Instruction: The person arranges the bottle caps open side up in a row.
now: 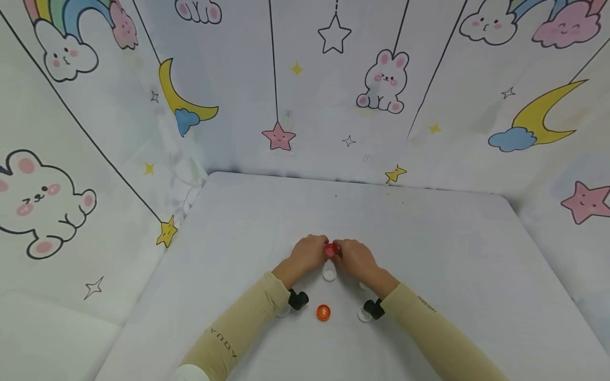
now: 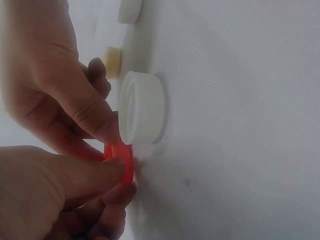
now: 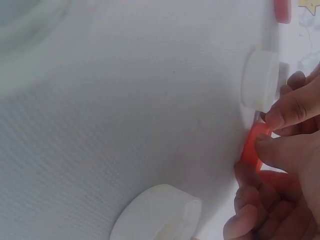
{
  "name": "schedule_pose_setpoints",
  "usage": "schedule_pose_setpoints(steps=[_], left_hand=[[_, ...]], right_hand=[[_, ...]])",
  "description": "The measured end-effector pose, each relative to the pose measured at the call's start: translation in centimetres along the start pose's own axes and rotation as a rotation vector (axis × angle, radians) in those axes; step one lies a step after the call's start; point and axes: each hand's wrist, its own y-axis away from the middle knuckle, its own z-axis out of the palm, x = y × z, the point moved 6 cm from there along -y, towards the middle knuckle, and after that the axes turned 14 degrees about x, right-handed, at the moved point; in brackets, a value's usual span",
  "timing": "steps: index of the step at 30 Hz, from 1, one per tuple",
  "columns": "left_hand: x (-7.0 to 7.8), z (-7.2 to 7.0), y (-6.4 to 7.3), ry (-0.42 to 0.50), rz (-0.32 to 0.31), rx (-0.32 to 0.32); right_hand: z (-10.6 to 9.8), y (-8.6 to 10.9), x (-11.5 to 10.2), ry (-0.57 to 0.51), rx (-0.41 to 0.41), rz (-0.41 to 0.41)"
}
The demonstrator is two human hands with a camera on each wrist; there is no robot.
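Note:
A red bottle cap (image 1: pixel 331 250) is held between both hands over the middle of the table. My left hand (image 1: pixel 308 253) grips its left side, and my right hand (image 1: pixel 356 259) grips the right. In the left wrist view, a thumb from each hand presses the red cap (image 2: pixel 128 164), and fingers hide part of it. The right wrist view shows the red cap (image 3: pixel 256 142) pinched the same way. Just nearer the person lies a white cap (image 1: pixel 329 271), seen standing close beside the fingers as a white ring-shaped cap (image 2: pixel 142 108).
An orange cap (image 1: pixel 323 312) lies closer to the person, between the forearms. A white cap (image 1: pixel 364 315) rests beside the right wrist camera; another white cap (image 1: pixel 283 311) is partly covered by the left sleeve. One more white cap (image 3: pixel 157 215) sits by the right hand.

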Motion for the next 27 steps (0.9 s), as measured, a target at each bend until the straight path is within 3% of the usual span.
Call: schedule_pose_setpoints(steps=[7,14,27], left_hand=[[-0.8,-1.3,0.8,0.005,0.003,0.039],[-1.9,-3.9,2.4,0.112,-0.058,0.036],[-4.1,-5.4,6.0,0.134,-0.096,-0.091]], right_hand=[[-1.1,0.4,-0.6,-0.001,-0.008,0.019],[-1.6,0.7,-2.2,-0.053,0.002,-0.017],[-1.1,2.4,-7.5,-0.106,-0.027,-0.222]])
